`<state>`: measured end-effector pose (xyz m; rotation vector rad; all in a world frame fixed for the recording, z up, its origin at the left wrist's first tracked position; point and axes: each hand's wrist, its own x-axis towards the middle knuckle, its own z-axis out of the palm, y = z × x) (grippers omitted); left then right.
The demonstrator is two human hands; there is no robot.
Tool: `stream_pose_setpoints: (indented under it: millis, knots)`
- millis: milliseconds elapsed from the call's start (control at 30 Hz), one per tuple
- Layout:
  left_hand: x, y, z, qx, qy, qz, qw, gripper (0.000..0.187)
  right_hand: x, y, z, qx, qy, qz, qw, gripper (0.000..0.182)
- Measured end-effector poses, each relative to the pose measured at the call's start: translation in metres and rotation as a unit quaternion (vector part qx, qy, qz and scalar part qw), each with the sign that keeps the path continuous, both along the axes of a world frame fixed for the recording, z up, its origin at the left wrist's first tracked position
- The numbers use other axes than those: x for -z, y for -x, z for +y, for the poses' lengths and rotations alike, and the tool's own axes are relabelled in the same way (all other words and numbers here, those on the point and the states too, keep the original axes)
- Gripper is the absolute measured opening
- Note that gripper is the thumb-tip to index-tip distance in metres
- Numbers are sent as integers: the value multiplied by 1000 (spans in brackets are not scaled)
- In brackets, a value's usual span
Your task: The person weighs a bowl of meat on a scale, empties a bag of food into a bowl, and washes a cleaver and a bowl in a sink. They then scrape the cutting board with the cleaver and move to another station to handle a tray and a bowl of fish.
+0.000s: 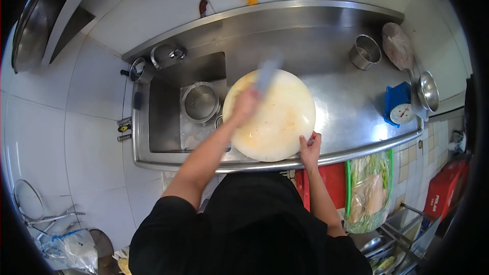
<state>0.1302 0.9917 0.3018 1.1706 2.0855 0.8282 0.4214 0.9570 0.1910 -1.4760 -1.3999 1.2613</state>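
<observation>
Nearest, below and to the right of the round board (277,119), a red bin (333,186) and a green-edged tray (347,193) with plastic-covered vegetables (374,173) are seen beyond the edge of the steel tabletop (351,107). The board is set at the tabletop's front, its left side overlapping the sink (162,117), where a round metal pan (201,103) is placed. To the board's right, a blue scale (398,103) is stood; farther off, a steel pot (361,60) and a tied bag (398,46) are found. Behind the sink, left of the board, a tap (176,54) is mounted.

The board is thick, cream-coloured and marked with yellowish stains. Its lower-right rim is touched by the right hand (309,150); whether it is clamped cannot be told. Its upper left is partly hidden by the left hand (246,103), closed around a motion-blurred grey blade (268,74).
</observation>
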Motion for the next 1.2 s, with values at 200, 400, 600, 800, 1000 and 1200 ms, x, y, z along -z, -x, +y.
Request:
stream_pose_setpoints:
  millis: [200, 400, 600, 800, 1000, 1200]
  knots:
    - [25, -65, 36, 84, 76, 48, 992, 26, -2, 7, -10, 23, -35, -7, 999, 45]
    - [-2, 112, -6, -143, 111, 228, 957, 28, -15, 3, -3, 14, -4, 0, 1000, 42]
    - [3, 87, -61, -81, 91, 148, 981, 33, -4, -49, 64, -17, 71, 11, 997, 28]
    - [-13, -78, -137, 173, 155, -32, 972, 27, -43, -50, 117, 70, 38, 54, 995, 27]
    - [8, 25, -218, 63, 180, 81, 978, 24, -66, -1, 100, -21, 65, -34, 997, 33]
    - [-30, 85, -205, -79, 159, 139, 974, 20, -21, -16, 97, -71, 79, -24, 994, 34]
